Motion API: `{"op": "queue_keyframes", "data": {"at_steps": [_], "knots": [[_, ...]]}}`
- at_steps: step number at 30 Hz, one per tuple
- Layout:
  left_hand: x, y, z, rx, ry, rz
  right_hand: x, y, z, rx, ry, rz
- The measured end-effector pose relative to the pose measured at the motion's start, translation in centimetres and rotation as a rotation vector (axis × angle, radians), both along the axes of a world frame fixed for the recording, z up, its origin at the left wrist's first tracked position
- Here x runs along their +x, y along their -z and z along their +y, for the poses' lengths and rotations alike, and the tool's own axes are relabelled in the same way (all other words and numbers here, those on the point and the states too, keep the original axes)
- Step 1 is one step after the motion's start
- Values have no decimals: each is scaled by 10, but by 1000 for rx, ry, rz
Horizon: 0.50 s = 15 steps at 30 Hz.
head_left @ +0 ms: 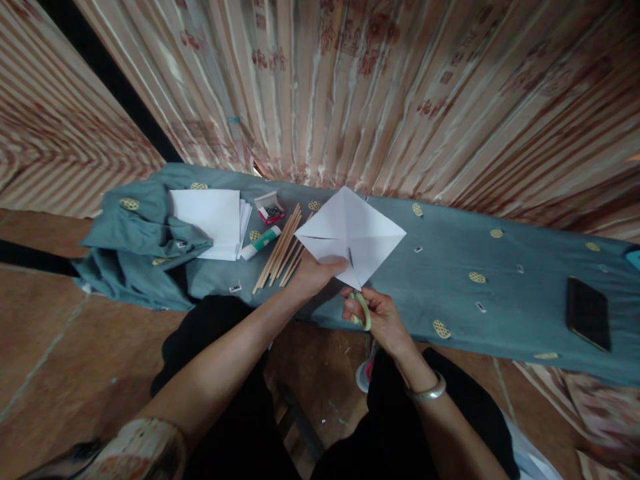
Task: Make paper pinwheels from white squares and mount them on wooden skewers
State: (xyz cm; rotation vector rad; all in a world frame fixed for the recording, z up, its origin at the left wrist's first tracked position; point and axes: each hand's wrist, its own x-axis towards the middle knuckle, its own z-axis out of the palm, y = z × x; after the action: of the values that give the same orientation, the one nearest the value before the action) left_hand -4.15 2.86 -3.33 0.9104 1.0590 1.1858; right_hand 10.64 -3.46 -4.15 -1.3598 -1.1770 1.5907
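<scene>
A white square of paper (pixel 373 230), turned corner toward me, shows fold lines crossing at its middle and a slit running in from its left corner. My left hand (pixel 316 272) pinches its lower left edge, thumb on top and the other fingers hidden beneath. Scissors (pixel 366 313) with pale green handles are gripped in my right hand (pixel 377 312) at the paper's near corner. One dark blade lies over the sheet, pointing toward its centre.
Left of the paper lie several wooden sticks (pixel 280 253), a glue stick (pixel 260 243), a small open box of pins (pixel 271 209) and a stack of white paper (pixel 210 217). A phone (pixel 588 313) rests at the right on the green cloth (pixel 450 247). Behind hangs a pleated curtain (pixel 350 87).
</scene>
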Motion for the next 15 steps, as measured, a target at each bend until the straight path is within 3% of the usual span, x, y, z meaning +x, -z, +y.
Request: {"op": "queue_keyframes", "data": {"at_steps": [15], "knots": [[0,2,0,27,30,-30,-4,-5,0,-57,41,28]]}}
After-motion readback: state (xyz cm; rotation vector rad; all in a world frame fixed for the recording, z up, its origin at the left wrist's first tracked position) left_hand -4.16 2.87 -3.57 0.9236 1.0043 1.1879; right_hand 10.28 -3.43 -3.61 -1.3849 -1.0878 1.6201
